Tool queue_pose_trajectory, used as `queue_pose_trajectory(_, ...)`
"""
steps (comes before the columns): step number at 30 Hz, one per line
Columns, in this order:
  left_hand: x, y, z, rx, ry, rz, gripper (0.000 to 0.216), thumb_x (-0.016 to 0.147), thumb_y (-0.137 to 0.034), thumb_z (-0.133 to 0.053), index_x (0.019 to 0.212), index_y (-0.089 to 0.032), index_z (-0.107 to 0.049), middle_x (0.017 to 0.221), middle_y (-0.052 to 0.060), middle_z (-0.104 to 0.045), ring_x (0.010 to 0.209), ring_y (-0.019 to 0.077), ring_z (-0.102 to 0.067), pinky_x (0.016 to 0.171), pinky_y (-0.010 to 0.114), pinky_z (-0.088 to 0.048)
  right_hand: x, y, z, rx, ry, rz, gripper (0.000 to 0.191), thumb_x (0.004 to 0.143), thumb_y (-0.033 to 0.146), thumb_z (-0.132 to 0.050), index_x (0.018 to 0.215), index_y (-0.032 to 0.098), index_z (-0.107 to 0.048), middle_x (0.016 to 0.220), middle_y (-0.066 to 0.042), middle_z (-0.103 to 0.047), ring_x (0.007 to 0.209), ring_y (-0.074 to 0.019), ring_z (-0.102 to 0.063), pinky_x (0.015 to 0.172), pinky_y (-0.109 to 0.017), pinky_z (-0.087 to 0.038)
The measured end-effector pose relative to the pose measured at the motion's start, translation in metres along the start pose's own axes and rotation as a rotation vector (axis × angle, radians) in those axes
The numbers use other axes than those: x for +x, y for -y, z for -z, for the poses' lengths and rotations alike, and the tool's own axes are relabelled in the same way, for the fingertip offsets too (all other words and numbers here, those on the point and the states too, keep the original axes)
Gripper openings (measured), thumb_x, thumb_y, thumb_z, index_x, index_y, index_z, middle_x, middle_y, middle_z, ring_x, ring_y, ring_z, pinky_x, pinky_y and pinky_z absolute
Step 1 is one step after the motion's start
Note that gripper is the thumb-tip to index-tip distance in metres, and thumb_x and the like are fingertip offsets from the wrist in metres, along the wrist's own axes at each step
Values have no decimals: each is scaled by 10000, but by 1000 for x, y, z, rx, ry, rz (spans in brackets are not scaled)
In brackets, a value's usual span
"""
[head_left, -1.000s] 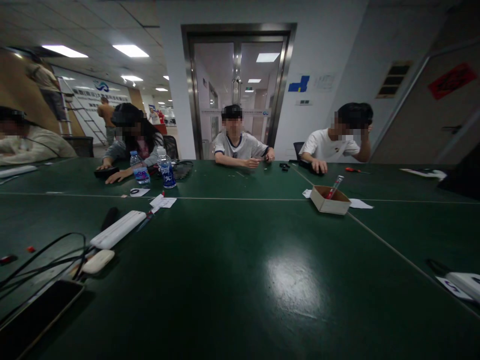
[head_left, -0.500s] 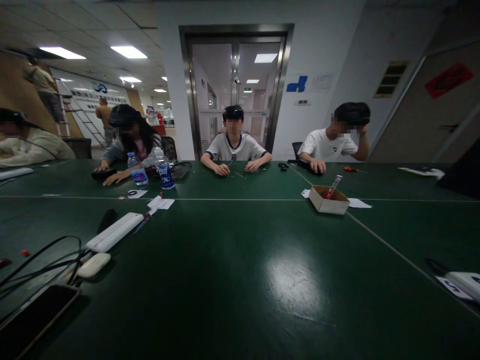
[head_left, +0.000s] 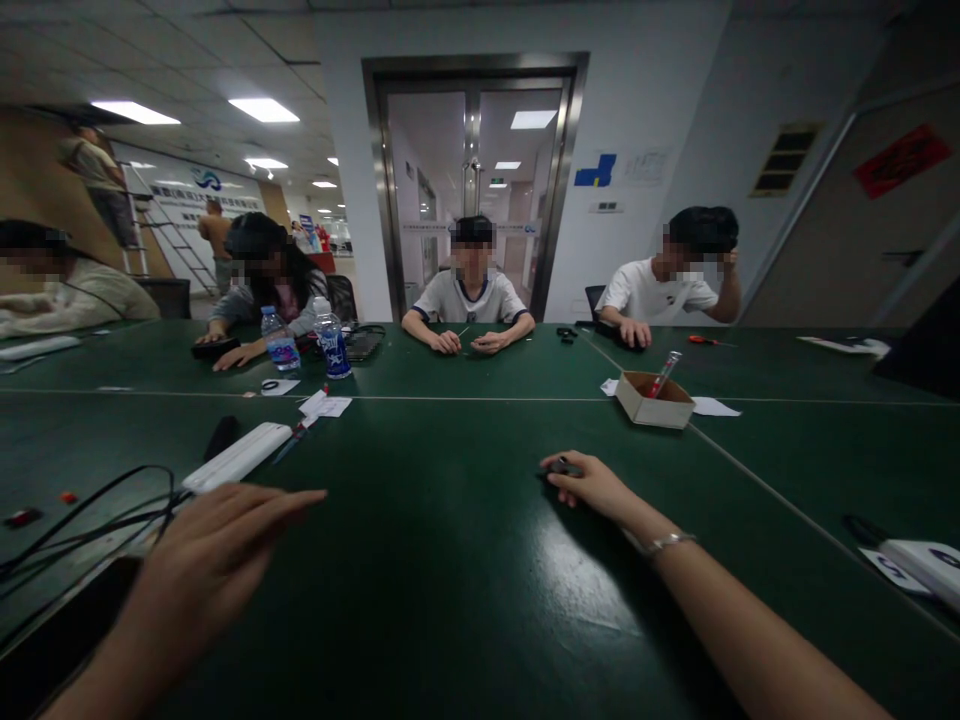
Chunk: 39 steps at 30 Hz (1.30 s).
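My right hand [head_left: 600, 487] is low over the middle of the green table [head_left: 420, 560], its fingers closed around a small dark object [head_left: 562, 467]. Most of that object is covered by the fingers, and I cannot make out its kind. On the left, my left hand [head_left: 210, 550] hovers with its fingers stretched forward and nothing in them. It is nearest a white power strip [head_left: 244, 455] and black cables [head_left: 142, 500], which it partly covers. Under my left wrist lies a dark phone-like slab [head_left: 67, 630], partly hidden.
Ahead of my right hand stands an open cardboard box [head_left: 656, 410] holding a clear-and-red tube. Two water bottles [head_left: 334, 340] are at the far left, near paper scraps [head_left: 325, 405]. Several people sit across the table. A white device [head_left: 922, 570] lies at the right edge.
Both my hands have come into view from below, the right one with the small dark object. The person opposite has brought their hands closer together.
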<state>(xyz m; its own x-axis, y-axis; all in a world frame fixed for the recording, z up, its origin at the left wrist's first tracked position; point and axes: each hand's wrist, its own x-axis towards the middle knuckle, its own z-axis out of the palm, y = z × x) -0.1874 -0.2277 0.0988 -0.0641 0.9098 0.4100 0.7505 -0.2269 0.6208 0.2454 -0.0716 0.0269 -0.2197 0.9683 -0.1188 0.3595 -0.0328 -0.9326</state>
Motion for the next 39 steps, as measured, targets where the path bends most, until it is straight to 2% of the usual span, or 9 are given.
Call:
queue_pose_trajectory(3,54,-17,-59,151,188,-330,424,813,-211,-500,1162,-389,-662,945,23,-697,911,236,-587,840,377,-472,46,12,-41,27,-10,55,205,761,64,-655,958,122,-654,700,-3,-611,489,-98,-546,442,-193,-457)
queue_pose_trajectory(5,91,-29,-102,166,234,-403,440,828,-153,-472,1179,-344,-658,966,36,-700,926,235,-586,851,377,-467,71,17,-64,8,-35,64,198,764,41,-653,943,126,-662,702,2,-606,474,-88,-534,418,-177,-433)
queue_pose_trajectory(10,159,-47,-198,-34,138,-187,478,848,-64,-407,1235,-238,-626,1040,63,-700,993,209,-611,910,333,-470,105,18,-97,-135,-169,163,175,754,123,-721,920,168,-690,821,-3,-617,551,-93,-555,500,-188,-449)
queue_pose_trajectory(15,165,-39,-259,-310,120,-94,287,841,-216,-576,1106,-242,-685,1124,79,-638,984,214,-624,867,333,-518,109,12,-97,-337,-253,300,148,768,73,-683,891,153,-698,874,-43,-610,768,-163,-592,701,-246,-471)
queue_pose_trajectory(21,151,-15,-271,-521,171,-74,210,800,-157,-603,965,-235,-706,1031,52,-656,933,179,-650,855,302,-536,109,10,-94,-383,-226,311,115,744,97,-720,845,148,-699,847,-40,-591,775,-166,-595,694,-246,-481)
queue_pose_trajectory(27,158,-5,-274,-702,215,12,247,794,-145,-606,1023,-198,-681,1000,60,-710,936,186,-672,887,330,-530,109,5,-94,59,-166,151,172,766,124,-686,931,147,-645,667,14,-598,433,-101,-554,382,-180,-446)
queue_pose_trajectory(30,160,-3,-275,-725,187,59,218,774,-114,-621,975,-175,-679,987,72,-713,933,184,-672,912,341,-518,110,4,-90,283,-172,154,297,682,63,-732,945,144,-618,763,2,-631,466,-102,-607,431,-180,-518)
queue_pose_trajectory(34,161,-1,-272,-702,168,107,178,782,-124,-633,945,-170,-687,1019,81,-705,962,188,-664,942,355,-502,109,4,-81,473,-133,161,219,776,70,-676,980,136,-632,786,-34,-652,612,-142,-687,587,-211,-589)
queue_pose_trajectory(39,160,0,-273,-667,135,123,224,804,-189,-628,1025,-166,-654,876,62,-701,818,173,-678,770,298,-537,105,5,-77,559,-91,166,189,840,62,-627,1007,150,-648,794,-41,-668,680,-154,-703,684,-241,-607)
